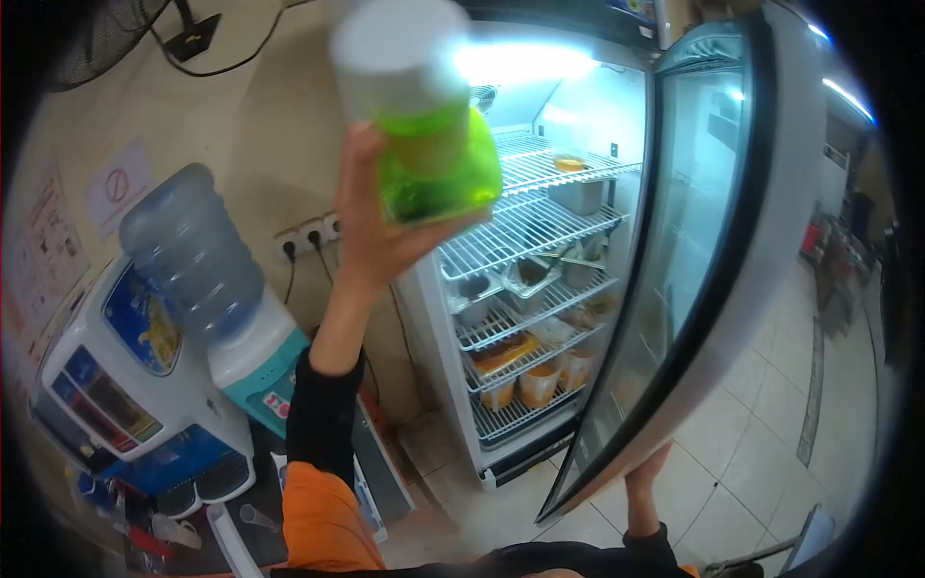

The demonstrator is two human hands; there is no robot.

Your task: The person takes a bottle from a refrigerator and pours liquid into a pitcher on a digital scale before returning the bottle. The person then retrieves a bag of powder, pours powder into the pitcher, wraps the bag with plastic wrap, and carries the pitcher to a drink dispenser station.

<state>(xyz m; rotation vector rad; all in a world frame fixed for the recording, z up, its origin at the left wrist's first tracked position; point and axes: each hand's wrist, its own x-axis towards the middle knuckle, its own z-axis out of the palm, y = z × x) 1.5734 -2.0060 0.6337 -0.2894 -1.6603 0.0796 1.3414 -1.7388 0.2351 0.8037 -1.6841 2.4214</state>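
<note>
My left hand point(371, 231) is raised in front of the fridge opening, its fingers around a bright green container point(448, 169). A white-lidded cup point(400, 58), blurred, is at the container's upper left, above the same hand. The fridge door point(655, 260) stands open to the right. My right hand point(647, 467) is at the lower edge of the door, its fingers partly hidden behind the frame. Inside the fridge, wire shelves point(515, 226) hold metal tins point(578, 197), wrapped food point(506, 352) and several orange-and-white cups point(538, 385).
At left, a water dispenser point(252, 352) with a large bottle point(198, 255) stands beside a drinks machine point(116, 376) on a dark counter point(265, 549). Plugs and sockets point(310, 234) are on the wall. A fan point(106, 39) is at upper left. Tiled floor point(742, 443) extends right.
</note>
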